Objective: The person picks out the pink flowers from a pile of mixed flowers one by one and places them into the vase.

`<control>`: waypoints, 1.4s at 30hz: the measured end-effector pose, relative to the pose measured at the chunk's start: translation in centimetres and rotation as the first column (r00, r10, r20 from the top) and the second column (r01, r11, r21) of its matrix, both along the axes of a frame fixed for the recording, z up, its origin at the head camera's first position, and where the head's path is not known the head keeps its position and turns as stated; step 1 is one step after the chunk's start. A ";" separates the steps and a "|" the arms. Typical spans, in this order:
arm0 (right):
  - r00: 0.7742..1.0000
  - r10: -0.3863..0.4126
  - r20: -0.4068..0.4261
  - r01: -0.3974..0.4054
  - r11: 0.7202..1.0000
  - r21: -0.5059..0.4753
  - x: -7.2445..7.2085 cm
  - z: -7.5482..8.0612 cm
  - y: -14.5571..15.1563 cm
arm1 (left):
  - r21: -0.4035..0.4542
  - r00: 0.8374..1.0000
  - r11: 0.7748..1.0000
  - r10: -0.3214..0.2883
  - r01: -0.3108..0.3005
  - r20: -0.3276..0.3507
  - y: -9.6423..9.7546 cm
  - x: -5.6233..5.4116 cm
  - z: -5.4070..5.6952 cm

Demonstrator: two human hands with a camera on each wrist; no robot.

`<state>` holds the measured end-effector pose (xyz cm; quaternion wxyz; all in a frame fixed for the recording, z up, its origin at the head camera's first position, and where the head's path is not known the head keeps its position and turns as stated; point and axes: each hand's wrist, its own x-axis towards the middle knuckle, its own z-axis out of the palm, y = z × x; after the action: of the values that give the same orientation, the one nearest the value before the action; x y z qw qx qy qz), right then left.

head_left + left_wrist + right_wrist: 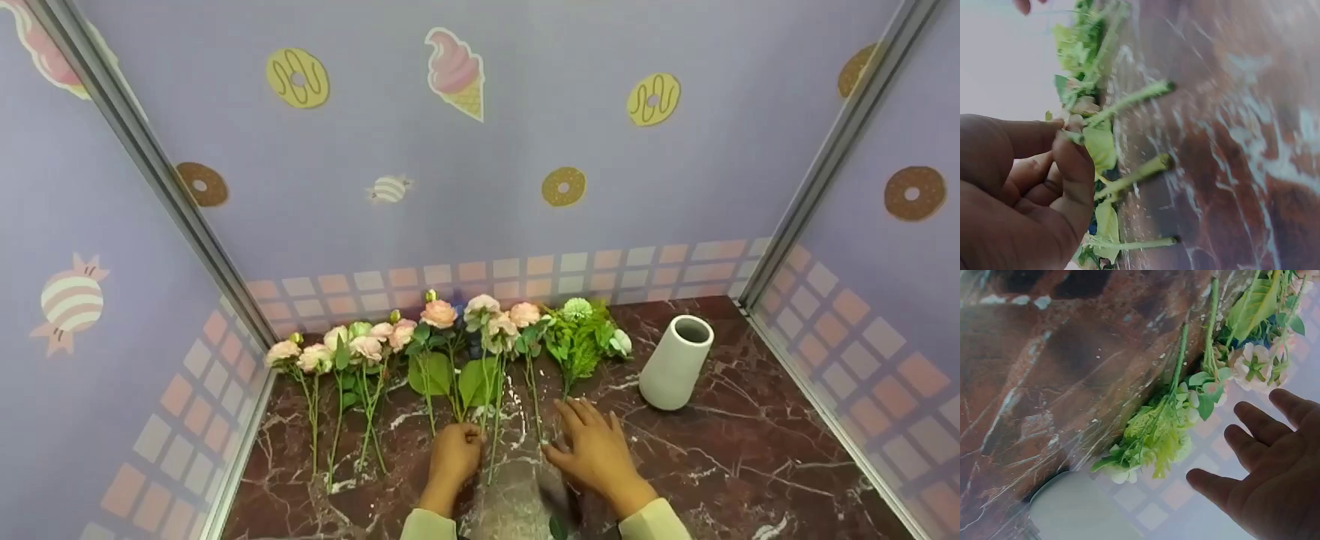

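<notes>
My left hand [454, 456] pinches the green stem [1075, 137] of a pale pink flower [481, 306] between thumb and forefinger, above the marble tabletop. Stems of neighbouring flowers [1134, 179] lie close by, their cut ends toward the near side. The right hand [596, 451] is spread with its fingers apart and nothing held, near the stem base of a green leafy bunch [579, 346]. Just left of it lies a peach rose [524, 315]. A white vase [673, 367] stands upright to the right of the bunch.
More pink roses [365, 347] lie in a row at the left, heads toward the back wall. Broad green leaves [430, 375] sit beneath the middle stems. Patterned wall panels [480, 210] with metal corner posts [825, 150] enclose the dark red marble table [739, 457].
</notes>
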<state>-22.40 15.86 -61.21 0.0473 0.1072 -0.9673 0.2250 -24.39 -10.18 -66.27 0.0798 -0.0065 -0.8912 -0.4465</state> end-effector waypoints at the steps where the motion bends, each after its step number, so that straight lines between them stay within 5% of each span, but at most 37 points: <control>1: 1.000 0.007 -0.030 -0.007 1.000 -0.012 -0.2 0.3 0.0 | 0.012 1.000 1.000 -0.002 0.002 -0.007 -0.2 -0.4 -0.7; 6: 0.986 0.022 -0.165 -0.041 0.993 -0.110 -1.1 1.9 -0.5 | 0.072 1.000 0.997 -0.005 0.007 -0.024 0.0 -1.9 -4.1; 8: 0.983 0.017 -0.181 -0.047 0.985 -0.163 -1.2 2.6 -0.9 | 0.131 1.000 0.991 -0.023 0.024 -0.007 0.6 -1.1 -3.3; 13: 0.993 -0.007 -0.114 -0.030 0.947 -0.321 -1.5 3.9 -1.9 | 0.290 0.995 0.954 -0.088 0.070 0.049 2.7 3.7 3.3; 14: 0.996 -0.011 -0.090 -0.022 0.932 -0.361 -1.7 4.2 -2.1 | 0.303 0.994 0.950 -0.095 0.076 0.048 3.0 4.0 3.5; 15: 0.998 -0.011 -0.059 -0.014 0.913 -0.407 -1.9 4.6 -2.3 | 0.334 0.993 0.938 -0.110 0.087 0.051 3.4 4.7 4.5; 23: 0.995 0.021 0.102 0.062 0.666 -0.744 -3.0 6.7 -2.8 | 0.426 0.984 0.898 -0.158 0.109 0.082 4.9 5.7 4.7; 31: 0.983 0.045 0.179 0.134 0.493 -0.860 -3.1 7.0 -2.3 | 0.427 0.983 0.898 -0.159 0.104 0.094 5.6 5.8 4.9; 37: 0.959 0.074 0.275 0.244 0.283 -0.928 -3.4 7.2 -1.8 | 0.373 0.984 0.923 -0.141 0.090 0.113 5.9 5.9 4.7; 39: 0.955 0.081 0.286 0.259 0.245 -0.934 -3.5 7.2 -1.6 | 0.360 0.985 0.929 -0.132 0.083 0.114 5.9 5.9 4.5; 42: 0.954 0.091 0.285 0.257 0.238 -0.937 -3.6 7.4 -1.2 | 0.360 0.986 0.930 -0.127 0.080 0.109 6.0 5.9 4.3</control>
<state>-26.03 14.70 -53.86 -0.0224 -0.0296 -0.6226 0.7817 -18.54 -4.17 -61.95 -0.0024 -0.0100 -0.7979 -0.6028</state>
